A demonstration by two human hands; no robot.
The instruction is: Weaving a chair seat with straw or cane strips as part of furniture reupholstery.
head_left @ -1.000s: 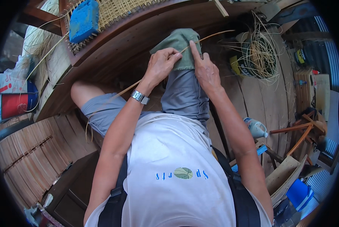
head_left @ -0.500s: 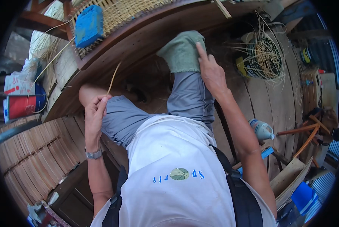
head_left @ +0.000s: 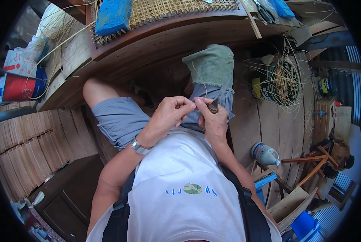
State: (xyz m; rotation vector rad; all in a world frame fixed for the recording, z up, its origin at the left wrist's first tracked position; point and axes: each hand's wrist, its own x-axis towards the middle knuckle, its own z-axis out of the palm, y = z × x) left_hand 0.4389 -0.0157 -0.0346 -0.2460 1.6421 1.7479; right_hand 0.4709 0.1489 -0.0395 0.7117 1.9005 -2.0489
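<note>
Above my lap my two hands meet at the fingertips. My left hand (head_left: 170,116) is closed in a pinch on a thin cane strip (head_left: 205,89), which rises in front of the cloth. My right hand (head_left: 214,123) is wrapped round the dark handle of a knife (head_left: 222,93), its blade pointing up and away from me. The right thumb and finger press close to the left fingertips, and the strip's end is hidden there. A frayed green cloth (head_left: 212,64) covers my right knee, just beyond the blade.
Ahead, a wooden frame holds a woven cane panel (head_left: 164,12) with a blue block (head_left: 114,16) on it. A bundle of cane strips (head_left: 283,80) tops a dark bucket at the right. A white jug (head_left: 265,154) and an orange-brown wooden frame (head_left: 315,165) stand nearer right.
My left hand has come right from beside the left knee with the cane strip. My right hand has left the green cloth, moved nearer, and now shows a knife in it.
</note>
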